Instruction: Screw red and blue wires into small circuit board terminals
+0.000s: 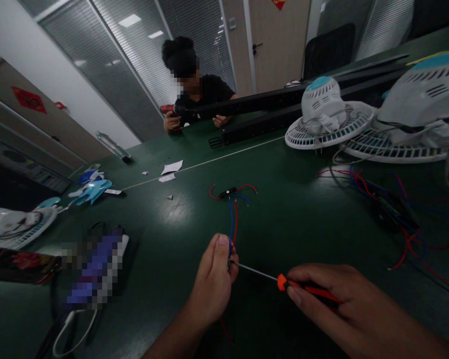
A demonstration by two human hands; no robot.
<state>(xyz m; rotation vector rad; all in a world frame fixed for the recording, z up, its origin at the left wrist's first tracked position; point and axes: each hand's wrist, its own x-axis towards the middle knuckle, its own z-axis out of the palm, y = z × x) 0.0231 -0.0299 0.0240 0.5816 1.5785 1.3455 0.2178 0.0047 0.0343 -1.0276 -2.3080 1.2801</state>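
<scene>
My left hand (214,279) is closed on a small part with a blue wire (231,219) and a red wire (236,222) rising from it. The fingers mostly cover that part, so its kind cannot be made out. A screwdriver (309,289) with a red, orange and black handle is gripped in my right hand (344,304). Its thin metal shaft points left, and the tip meets the part at my left fingers. Just beyond, a small black module (228,192) with red and blue leads lies on the green table (172,279).
White fan heads (329,124) stand at the right, near a bundle of red and blue wires (398,209). Paper scraps (171,168) and blue plastic pieces (93,189) lie to the left. Across the table, a person (213,89) holds a red power drill (168,108) by long black bars (262,102).
</scene>
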